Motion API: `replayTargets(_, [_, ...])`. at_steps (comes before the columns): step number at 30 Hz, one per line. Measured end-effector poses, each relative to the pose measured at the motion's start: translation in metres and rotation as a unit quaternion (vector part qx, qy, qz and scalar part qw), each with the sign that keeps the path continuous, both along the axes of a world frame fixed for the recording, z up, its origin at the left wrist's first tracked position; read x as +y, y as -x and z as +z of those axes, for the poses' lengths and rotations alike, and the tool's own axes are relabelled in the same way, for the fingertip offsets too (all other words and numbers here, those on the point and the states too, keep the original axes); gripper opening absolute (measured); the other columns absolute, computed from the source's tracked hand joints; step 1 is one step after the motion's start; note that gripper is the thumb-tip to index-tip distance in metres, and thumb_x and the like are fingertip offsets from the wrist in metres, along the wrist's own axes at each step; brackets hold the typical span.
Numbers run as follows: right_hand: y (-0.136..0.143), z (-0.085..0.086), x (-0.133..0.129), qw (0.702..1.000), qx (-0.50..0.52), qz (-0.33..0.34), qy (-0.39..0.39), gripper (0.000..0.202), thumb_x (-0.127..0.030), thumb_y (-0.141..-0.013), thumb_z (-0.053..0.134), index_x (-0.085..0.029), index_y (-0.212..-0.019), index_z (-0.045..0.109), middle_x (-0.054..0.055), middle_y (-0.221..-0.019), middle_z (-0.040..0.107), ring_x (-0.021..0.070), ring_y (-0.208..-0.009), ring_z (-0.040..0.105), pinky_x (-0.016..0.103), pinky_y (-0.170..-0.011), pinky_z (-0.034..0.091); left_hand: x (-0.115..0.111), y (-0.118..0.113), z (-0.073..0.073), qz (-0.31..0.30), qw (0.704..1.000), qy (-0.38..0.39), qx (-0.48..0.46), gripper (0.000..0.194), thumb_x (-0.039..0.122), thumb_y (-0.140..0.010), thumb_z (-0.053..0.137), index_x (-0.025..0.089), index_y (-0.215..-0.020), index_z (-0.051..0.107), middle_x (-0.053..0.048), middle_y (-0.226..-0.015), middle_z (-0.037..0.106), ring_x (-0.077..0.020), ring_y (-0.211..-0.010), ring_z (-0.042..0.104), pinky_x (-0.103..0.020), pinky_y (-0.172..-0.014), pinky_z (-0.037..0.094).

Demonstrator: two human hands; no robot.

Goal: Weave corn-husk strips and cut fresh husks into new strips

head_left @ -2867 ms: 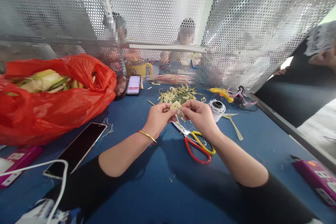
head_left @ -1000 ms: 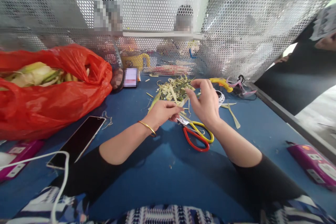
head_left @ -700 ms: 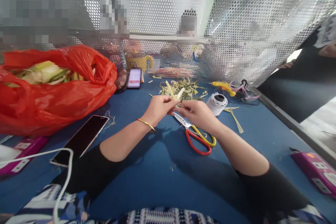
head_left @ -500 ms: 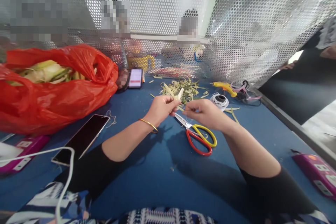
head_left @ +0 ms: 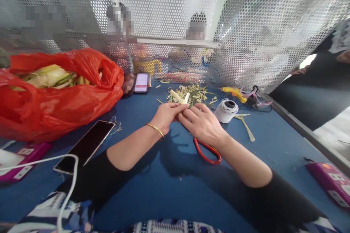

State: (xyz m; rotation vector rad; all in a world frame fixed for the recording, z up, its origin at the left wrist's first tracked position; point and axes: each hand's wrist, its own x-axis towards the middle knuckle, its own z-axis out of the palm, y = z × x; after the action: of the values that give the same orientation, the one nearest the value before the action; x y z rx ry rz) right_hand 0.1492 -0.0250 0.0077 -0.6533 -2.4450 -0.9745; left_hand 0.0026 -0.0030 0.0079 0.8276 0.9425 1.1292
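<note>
In the middle of the head view, my left hand [head_left: 167, 115], with a gold bangle on its wrist, pinches pale husk strips [head_left: 186, 98] that stick up in a V above the fingertips. My right hand [head_left: 203, 123] meets it there, fingers curled inward against the base of the strips; what lies between those fingers is hidden. Beneath my right hand lie scissors [head_left: 203, 157], mostly covered, with a red handle loop showing. Behind both hands spreads a heap of shredded green and pale husk [head_left: 197, 91]. A spool of white thread [head_left: 225, 110] stands just right of my right hand.
A red plastic bag [head_left: 95, 91] of husks fills the left side. Nearby lie a dark phone [head_left: 87, 145] and a magenta power strip [head_left: 27, 162]. A yellow glue gun [head_left: 234, 93] and another power strip [head_left: 329, 180] are on the right. Perforated metal panels [head_left: 169, 3] border the back.
My right hand has moved left, joining my left hand and covering most of the scissors. The thread spool, lying tipped before, now stands more upright. The left hand keeps its pinch.
</note>
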Motion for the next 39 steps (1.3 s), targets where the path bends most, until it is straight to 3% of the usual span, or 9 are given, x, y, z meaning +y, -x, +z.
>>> replayTargets(8, [-0.002,-0.01,0.002,0.995,0.089,-0.031,-0.019,0.031,-0.014,-0.103,0.041,-0.019,-0.08,0.062,0.002,-0.073,0.063,0.0156,-0.068,0.051,0.031,-0.073,0.034,0.002,0.007,0.005,-0.066,0.998,-0.007,-0.005,0.034,0.024,-0.043,0.097,0.012,-0.063,0.073,-0.002,-0.062,0.067,-0.0101,-0.061,0.06,-0.023,-0.063,0.049])
replayTargets(16, [0.001,-0.012,-0.006,0.993,0.096,0.042,-0.056,0.027,-0.009,-0.099,0.045,-0.02,-0.079,0.06,0.001,-0.069,0.061,0.0153,-0.066,0.05,0.031,-0.075,0.037,-0.001,0.008,0.009,-0.022,1.0,-0.022,-0.003,0.022,0.022,-0.058,0.091,0.011,-0.065,0.073,-0.005,-0.065,0.071,-0.0112,-0.06,0.063,-0.025,-0.065,0.051])
replayTargets(22, [0.002,-0.005,-0.014,0.995,0.057,0.084,-0.019,0.025,-0.014,-0.1,0.048,-0.022,-0.082,0.063,0.001,-0.074,0.067,0.0144,-0.066,0.054,0.032,-0.076,0.039,0.0,0.008,0.007,-0.001,1.0,-0.019,-0.015,0.02,0.018,-0.063,0.088,0.012,-0.073,0.072,-0.005,-0.07,0.073,-0.0137,-0.065,0.068,-0.025,-0.065,0.054])
replayTargets(25, [0.001,0.004,-0.016,0.983,0.162,0.072,0.04,0.021,-0.023,-0.101,0.049,-0.021,-0.089,0.066,0.003,-0.079,0.071,0.016,-0.073,0.06,0.034,-0.079,0.041,0.001,0.01,0.008,-0.012,0.999,-0.032,-0.007,0.017,0.017,-0.065,0.086,0.012,-0.075,0.073,-0.003,-0.066,0.071,-0.0119,-0.061,0.066,-0.025,-0.066,0.054])
replayTargets(28, [-0.006,0.017,-0.012,0.912,0.383,-0.03,0.144,0.022,-0.03,-0.098,0.052,-0.019,-0.091,0.07,0.006,-0.083,0.072,0.0182,-0.077,0.062,0.035,-0.076,0.043,-0.001,0.011,0.011,-0.047,0.998,-0.035,0.011,0.009,0.015,-0.071,0.081,0.012,-0.074,0.073,-0.001,-0.061,0.068,-0.011,-0.056,0.064,-0.027,-0.067,0.055])
replayTargets(30, [-0.013,0.024,-0.004,0.816,0.493,-0.069,0.293,0.022,-0.036,-0.092,0.058,-0.02,-0.086,0.071,0.005,-0.082,0.071,0.0177,-0.073,0.06,0.034,-0.071,0.045,-0.003,0.011,0.013,-0.08,0.996,-0.022,0.021,0.006,0.015,-0.074,0.077,0.013,-0.077,0.073,-0.001,-0.06,0.067,-0.0119,-0.055,0.065,-0.029,-0.068,0.056])
replayTargets(34, [-0.019,0.024,0.012,0.621,0.564,-0.035,0.544,0.029,-0.048,-0.075,0.071,-0.019,-0.075,0.07,0.001,-0.069,0.065,0.0139,-0.062,0.054,0.03,-0.063,0.045,-0.007,0.008,0.013,-0.128,0.991,-0.003,0.038,0.007,0.019,-0.079,0.074,0.013,-0.078,0.071,-0.002,-0.063,0.067,-0.012,-0.054,0.064,-0.028,-0.062,0.055])
replayTargets(36, [-0.016,0.02,0.014,0.591,0.573,-0.015,0.568,0.031,-0.048,-0.068,0.076,-0.019,-0.067,0.066,0.0,-0.063,0.062,0.0122,-0.059,0.051,0.029,-0.062,0.045,-0.008,0.006,0.011,-0.142,0.989,0.0,0.049,0.013,0.024,-0.08,0.075,0.013,-0.075,0.069,-0.002,-0.063,0.067,-0.0118,-0.052,0.063,-0.026,-0.058,0.053])
replayTargets(39, [-0.009,0.013,0.013,0.6,0.579,-0.014,0.551,0.033,-0.046,-0.067,0.076,-0.019,-0.059,0.061,-0.002,-0.058,0.058,0.011,-0.056,0.048,0.028,-0.057,0.041,-0.009,0.003,0.006,-0.131,0.989,-0.019,0.073,0.026,0.032,-0.074,0.082,0.014,-0.068,0.065,0.001,-0.058,0.062,-0.009,-0.047,0.056,-0.023,-0.049,0.046])
